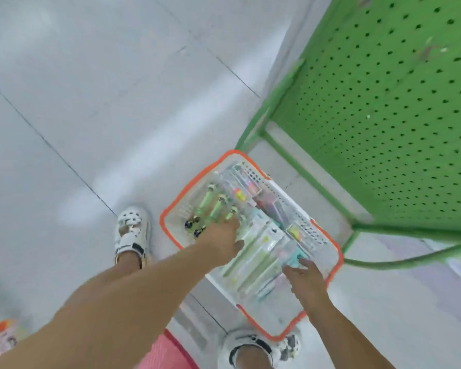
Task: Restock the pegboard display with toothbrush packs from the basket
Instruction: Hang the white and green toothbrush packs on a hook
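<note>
A white basket with an orange rim (171,212) stands on the floor between my feet and holds several toothbrush packs. A pack of light green brushes (213,209) lies at its far left, a clear pack with pale green brushes (253,262) in the middle, and a teal pack (294,257) nearer the right. My left hand (224,234) reaches into the basket, its fingertips at the green pack. My right hand (305,275) is over the basket's near right side, fingers touching the teal pack. The green pegboard (383,115) rises at the right; no hooks or packs show on it. The view is blurred.
The pegboard's green tube frame (304,166) runs down to the floor just right of the basket. My feet in white shoes (132,230) stand on pale floor tiles beside and below the basket. An orange and white object (0,334) lies at the lower left.
</note>
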